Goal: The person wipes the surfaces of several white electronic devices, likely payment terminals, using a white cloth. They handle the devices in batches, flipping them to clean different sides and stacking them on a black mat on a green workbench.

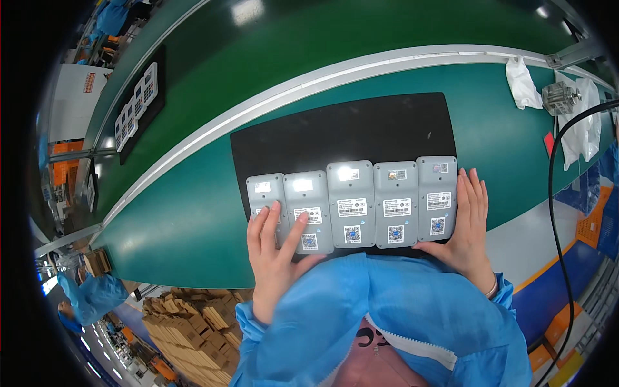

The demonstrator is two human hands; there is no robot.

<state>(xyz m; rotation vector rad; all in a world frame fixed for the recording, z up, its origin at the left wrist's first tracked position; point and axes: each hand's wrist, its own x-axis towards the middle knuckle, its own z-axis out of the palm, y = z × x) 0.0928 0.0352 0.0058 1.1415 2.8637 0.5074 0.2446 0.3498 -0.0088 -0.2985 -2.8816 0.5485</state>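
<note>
Several grey handheld devices lie face down in a row on a black mat (342, 122), their labelled backs up. My left hand (274, 258) lies over the left end with its fingers spread. Its fingertips touch the leftmost device (263, 186) and the second device (307, 193). At the other end, my right hand (469, 226) rests flat along the outer side of the rightmost device (438, 187), thumb by its lower corner and fingers stretched out. Between the hands are the middle device (351, 187) and the fourth device (396, 187), which neither hand touches.
The mat lies on a green worktop (167, 226). Past a metal rail (284, 97), another mat on a green belt (271, 39) carries keypad devices (137, 106). Right: white bags (523, 84), a metal block (560, 98), a black cable (553, 193). Cardboard pieces (193, 329) are stacked lower left.
</note>
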